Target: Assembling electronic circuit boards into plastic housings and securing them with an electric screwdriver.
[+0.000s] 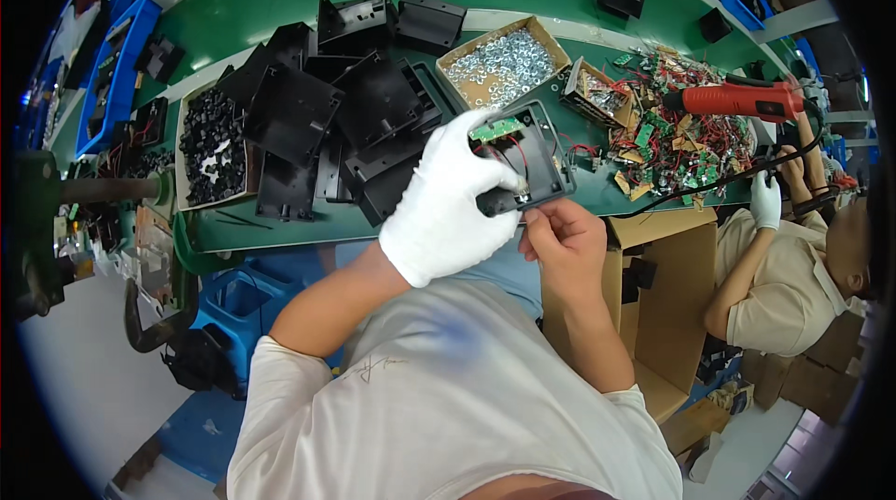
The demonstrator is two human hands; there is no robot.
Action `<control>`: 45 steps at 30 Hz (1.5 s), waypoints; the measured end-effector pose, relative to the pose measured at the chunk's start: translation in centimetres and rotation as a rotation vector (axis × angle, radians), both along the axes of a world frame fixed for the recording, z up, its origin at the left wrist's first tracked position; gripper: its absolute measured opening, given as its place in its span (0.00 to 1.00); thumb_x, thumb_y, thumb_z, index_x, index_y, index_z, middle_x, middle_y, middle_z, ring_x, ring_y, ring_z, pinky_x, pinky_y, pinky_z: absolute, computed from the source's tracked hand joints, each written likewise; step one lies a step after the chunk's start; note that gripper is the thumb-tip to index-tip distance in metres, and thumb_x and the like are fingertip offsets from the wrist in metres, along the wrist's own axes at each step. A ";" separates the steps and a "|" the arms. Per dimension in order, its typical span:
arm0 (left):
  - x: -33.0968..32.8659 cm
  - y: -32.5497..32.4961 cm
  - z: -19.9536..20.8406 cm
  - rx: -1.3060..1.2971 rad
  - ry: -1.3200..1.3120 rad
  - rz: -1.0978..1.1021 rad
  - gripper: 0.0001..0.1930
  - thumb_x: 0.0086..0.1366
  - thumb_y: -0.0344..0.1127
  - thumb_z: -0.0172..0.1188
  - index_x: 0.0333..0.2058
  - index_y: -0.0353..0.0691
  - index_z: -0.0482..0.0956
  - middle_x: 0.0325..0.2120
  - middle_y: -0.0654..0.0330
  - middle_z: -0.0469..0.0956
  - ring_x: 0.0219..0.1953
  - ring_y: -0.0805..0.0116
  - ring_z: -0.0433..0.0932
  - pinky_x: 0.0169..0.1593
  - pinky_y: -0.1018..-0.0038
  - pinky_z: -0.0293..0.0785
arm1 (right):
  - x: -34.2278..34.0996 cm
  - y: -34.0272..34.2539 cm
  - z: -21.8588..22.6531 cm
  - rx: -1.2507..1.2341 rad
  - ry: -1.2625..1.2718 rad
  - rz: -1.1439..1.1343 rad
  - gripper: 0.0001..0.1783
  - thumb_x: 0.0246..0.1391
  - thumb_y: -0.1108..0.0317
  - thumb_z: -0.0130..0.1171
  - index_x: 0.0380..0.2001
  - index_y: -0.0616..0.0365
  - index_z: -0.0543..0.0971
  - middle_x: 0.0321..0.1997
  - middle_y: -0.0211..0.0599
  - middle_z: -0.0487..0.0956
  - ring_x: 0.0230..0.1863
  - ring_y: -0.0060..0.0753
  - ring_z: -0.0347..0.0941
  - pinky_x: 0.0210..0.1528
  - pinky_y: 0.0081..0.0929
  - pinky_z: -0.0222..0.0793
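Observation:
My left hand (448, 206), in a white glove, grips a black plastic housing (534, 159) from its left side and holds it above the front edge of the green bench (280, 225). Inside the housing sit a small green circuit board (496, 129) and thin red and black wires. My bare right hand (563, 237) is just below the housing, its fingertips pinched at the lower edge; whatever small part they hold is too small to tell.
A pile of black plastic housings (345, 108) covers the bench's left half. A cardboard box of silver washers (504, 61) and a box of small black parts (213, 150) stand there. A red power screwdriver (737, 100) hangs over loose boards. Another person (793, 276) sits at right.

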State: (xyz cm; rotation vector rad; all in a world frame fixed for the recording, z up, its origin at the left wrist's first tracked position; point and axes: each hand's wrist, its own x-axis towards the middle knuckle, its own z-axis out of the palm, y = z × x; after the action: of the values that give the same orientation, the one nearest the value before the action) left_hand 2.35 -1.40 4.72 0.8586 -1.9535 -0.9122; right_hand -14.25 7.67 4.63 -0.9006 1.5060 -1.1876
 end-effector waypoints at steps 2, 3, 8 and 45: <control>-0.4 0.4 -1.4 -0.012 0.180 -0.034 0.16 0.43 0.26 0.72 0.34 0.36 0.84 0.64 0.39 0.67 0.61 0.41 0.72 0.63 0.59 0.70 | -0.9 0.5 0.2 -0.022 0.073 0.005 0.03 0.57 0.77 0.63 0.32 0.66 0.83 0.19 0.31 0.78 0.18 0.19 0.71 0.23 0.13 0.66; -0.4 0.7 -2.0 -0.017 0.182 -0.036 0.16 0.43 0.26 0.72 0.34 0.36 0.84 0.64 0.39 0.67 0.61 0.41 0.72 0.63 0.59 0.70 | -1.6 0.5 0.9 -0.036 0.062 0.058 0.02 0.56 0.78 0.63 0.32 0.66 0.83 0.18 0.31 0.78 0.18 0.18 0.71 0.23 0.13 0.65; -1.3 2.8 -4.0 0.488 0.574 -0.072 0.11 0.53 0.25 0.69 0.36 0.34 0.84 0.56 0.44 0.75 0.54 0.53 0.76 0.58 0.65 0.72 | -7.5 -3.3 5.4 -0.154 0.143 -0.012 0.05 0.56 0.74 0.65 0.35 0.66 0.85 0.20 0.31 0.79 0.19 0.20 0.70 0.24 0.13 0.65; -1.1 1.6 -6.2 1.315 0.950 -0.055 0.08 0.63 0.27 0.63 0.40 0.36 0.84 0.39 0.59 0.83 0.43 0.70 0.79 0.52 0.77 0.71 | -13.1 -15.9 0.9 -0.138 1.040 0.065 0.07 0.51 0.67 0.68 0.33 0.55 0.88 0.28 0.34 0.86 0.29 0.43 0.80 0.37 0.37 0.76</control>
State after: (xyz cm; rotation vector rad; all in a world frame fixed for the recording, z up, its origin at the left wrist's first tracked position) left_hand 1.30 0.23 -1.48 0.7508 -0.4018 -2.1707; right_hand -27.30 -8.20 5.51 -1.8109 2.1661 -0.7792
